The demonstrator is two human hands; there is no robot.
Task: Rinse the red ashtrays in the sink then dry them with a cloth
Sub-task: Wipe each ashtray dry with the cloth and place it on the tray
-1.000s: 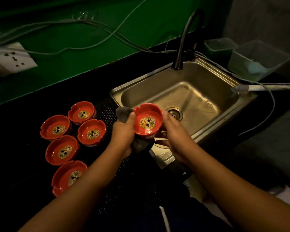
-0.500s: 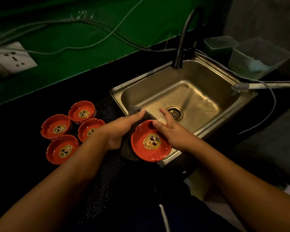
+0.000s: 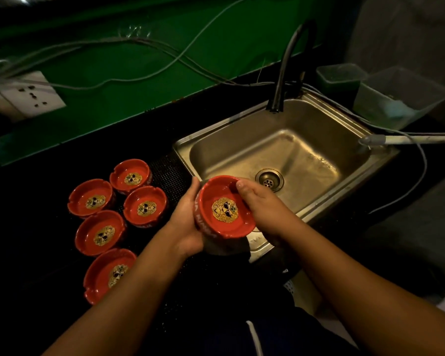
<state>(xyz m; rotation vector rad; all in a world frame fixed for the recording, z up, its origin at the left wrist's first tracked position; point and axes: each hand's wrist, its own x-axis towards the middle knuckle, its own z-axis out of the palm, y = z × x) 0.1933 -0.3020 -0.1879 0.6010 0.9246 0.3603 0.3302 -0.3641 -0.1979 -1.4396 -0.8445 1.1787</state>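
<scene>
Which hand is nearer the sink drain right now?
Right. The right hand grips the held ashtray by its rim, just left of the drain. The left hand cups the ashtray's opposite side, farther from the drain.

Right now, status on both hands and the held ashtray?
Left hand and right hand grip held ashtray, cloth beneath. Over sink, near corner. Five ashtrays on counter, apart.
</scene>
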